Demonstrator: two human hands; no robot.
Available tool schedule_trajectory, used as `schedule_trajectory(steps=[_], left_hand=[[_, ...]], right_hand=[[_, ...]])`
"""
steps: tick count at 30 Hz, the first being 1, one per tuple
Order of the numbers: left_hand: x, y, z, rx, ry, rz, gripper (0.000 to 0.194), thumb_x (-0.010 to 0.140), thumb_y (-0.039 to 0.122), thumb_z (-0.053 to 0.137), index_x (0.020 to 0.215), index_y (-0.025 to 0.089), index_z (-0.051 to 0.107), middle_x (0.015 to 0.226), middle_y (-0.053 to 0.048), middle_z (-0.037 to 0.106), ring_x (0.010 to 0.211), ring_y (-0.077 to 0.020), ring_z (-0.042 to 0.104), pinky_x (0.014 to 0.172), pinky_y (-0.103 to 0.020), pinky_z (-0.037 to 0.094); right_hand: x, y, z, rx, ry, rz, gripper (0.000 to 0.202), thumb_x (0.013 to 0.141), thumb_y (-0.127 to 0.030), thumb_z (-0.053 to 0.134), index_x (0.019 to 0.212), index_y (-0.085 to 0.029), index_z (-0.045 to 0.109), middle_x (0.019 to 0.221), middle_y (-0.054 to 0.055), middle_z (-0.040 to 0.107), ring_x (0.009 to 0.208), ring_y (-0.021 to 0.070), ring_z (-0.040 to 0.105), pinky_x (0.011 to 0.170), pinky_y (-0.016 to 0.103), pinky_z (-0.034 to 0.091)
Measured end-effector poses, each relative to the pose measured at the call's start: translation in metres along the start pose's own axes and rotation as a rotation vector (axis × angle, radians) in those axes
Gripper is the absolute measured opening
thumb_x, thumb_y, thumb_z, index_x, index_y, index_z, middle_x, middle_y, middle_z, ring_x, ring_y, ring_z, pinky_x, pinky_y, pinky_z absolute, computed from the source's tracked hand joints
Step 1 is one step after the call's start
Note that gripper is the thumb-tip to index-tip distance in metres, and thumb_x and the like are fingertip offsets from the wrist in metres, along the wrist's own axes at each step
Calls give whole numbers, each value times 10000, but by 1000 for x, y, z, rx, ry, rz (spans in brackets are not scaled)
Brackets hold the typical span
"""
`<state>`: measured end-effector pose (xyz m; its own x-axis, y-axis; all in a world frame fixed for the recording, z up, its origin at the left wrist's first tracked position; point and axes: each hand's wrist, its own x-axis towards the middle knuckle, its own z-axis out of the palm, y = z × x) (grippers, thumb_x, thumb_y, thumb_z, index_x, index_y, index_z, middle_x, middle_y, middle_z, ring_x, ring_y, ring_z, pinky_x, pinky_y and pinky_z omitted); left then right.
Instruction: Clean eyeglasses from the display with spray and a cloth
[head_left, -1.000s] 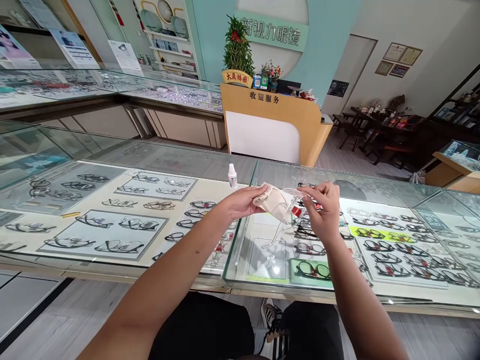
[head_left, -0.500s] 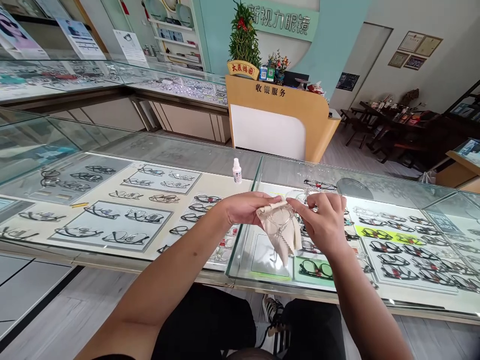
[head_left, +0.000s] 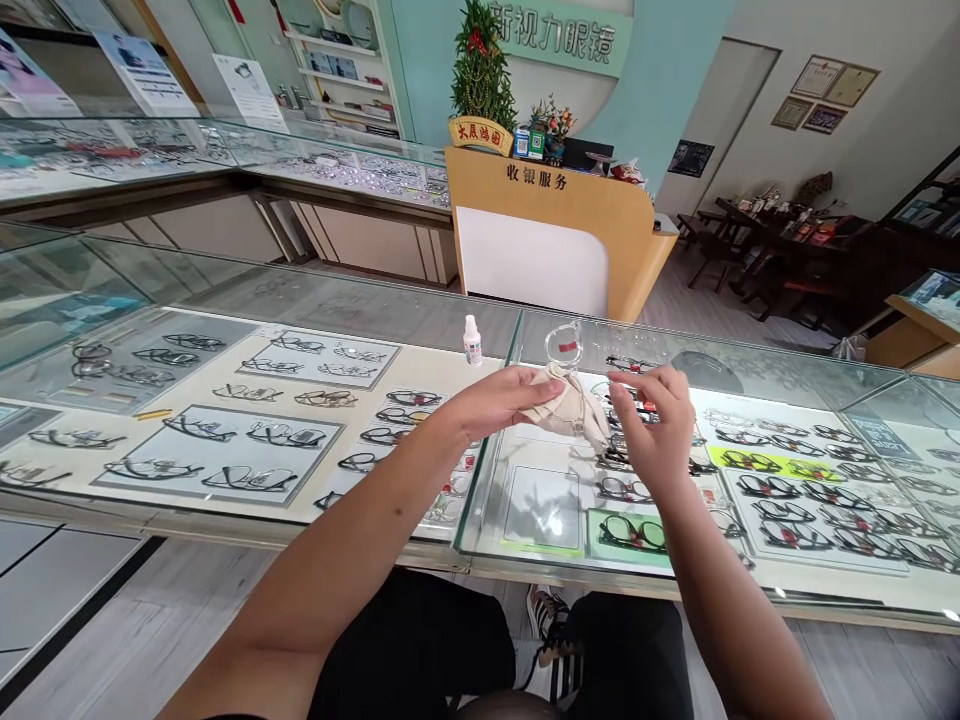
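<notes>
A bottle (head_left: 472, 342) stands beyond the left hand (head_left: 506, 398), blocking there; the glass tabletop (head_left: 787, 395) lies open rightward.

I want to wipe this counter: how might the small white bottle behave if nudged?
The bottle stands upright and is taller than wide, so it may tip. The smooth glass counter might let it slide. Lying down, its rounded body could roll.

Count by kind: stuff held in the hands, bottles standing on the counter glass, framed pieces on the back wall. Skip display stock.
Cloth: 1
Clear glasses: 1
White bottle: 1
Framed pieces: 4
Total: 7
</notes>
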<state>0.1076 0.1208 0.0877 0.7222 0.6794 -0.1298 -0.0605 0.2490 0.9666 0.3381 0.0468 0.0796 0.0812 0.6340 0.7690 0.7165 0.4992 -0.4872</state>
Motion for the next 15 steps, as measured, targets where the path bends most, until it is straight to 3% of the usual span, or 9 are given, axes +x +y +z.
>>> schedule_trajectory(steps=[3, 5, 8, 11, 15], left_hand=[[1, -2, 3, 182, 22, 107, 474, 853, 583, 819, 1065, 164, 752, 908, -44, 704, 793, -151, 620, 724, -272, 458], [1, -4, 5, 283, -6, 136, 436, 858, 568, 815, 975, 160, 715, 792, 5, 607, 684, -113, 505, 640, -252, 364], [1, -6, 7, 344, -51, 134, 443, 849, 568, 818, 869, 165, 637, 717, 45, 476, 636, -96, 386, 599, -252, 275], [3, -7, 8, 343, -64, 118, 462, 830, 577, 830, 852, 167, 618, 708, 53, 444, 635, -96, 358, 600, -254, 259], [7, -11, 11, 300, 5, 130, 488, 813, 609, 831, 853, 161, 643, 715, 41, 474, 665, -107, 390, 626, -255, 275]], right_hand=[[3, 8, 5, 357, -182, 373, 256, 978, -480, 705, 1057, -294, 862, 871, 37, 644, 863, 215, 561, 806, 369, 435], [3, 12, 10, 572, -279, 544, 271, 921, -537, 761, 1010, -309, 876, 934, 37, 710, 908, 220, 590, 837, 367, 445], [-1, 15, 19, 828, -369, 705, 281, 805, -562, 868, 887, -293, 882, 968, 36, 770, 879, 211, 609, 841, 362, 457], [-5, 16, 26, 967, -429, 861, 354, 709, -571, 935, 877, -263, 883, 921, 45, 790, 772, 181, 593, 769, 346, 460], [-6, 15, 31, 1055, -347, 958, 404, 626, -542, 990, 881, -247, 883, 836, 37, 782, 745, 169, 605, 721, 319, 473]])
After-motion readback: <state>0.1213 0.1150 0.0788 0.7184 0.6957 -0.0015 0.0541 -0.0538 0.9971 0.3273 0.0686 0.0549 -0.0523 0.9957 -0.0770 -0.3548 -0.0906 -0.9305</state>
